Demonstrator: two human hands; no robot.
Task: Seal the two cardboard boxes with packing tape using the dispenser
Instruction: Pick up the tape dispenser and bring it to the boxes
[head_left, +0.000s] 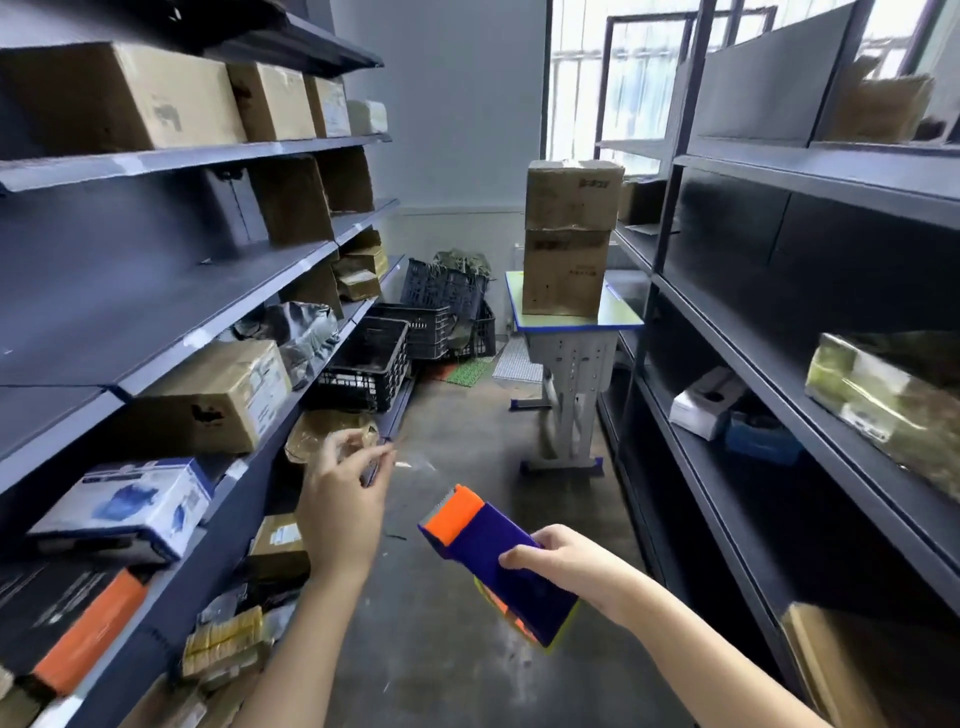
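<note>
Right hand (566, 566) fingers round dispenser (488, 545), left hand (340, 509) fingers half-curled (hold unclear)

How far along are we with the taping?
Done: dispenser picked up, gripped in the right hand. In hand: nothing being taped; the left hand is raised and blurred. Left: upper box and lower box stand stacked on the desk down the aisle, apart from both hands; sealing apparently unstarted.

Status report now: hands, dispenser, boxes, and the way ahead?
Right hand grips tape dispenser. Left hand raised, blurred, hold unclear. Two boxes stacked on desk, aisle's far end. Black crates on floor left of desk.
</note>
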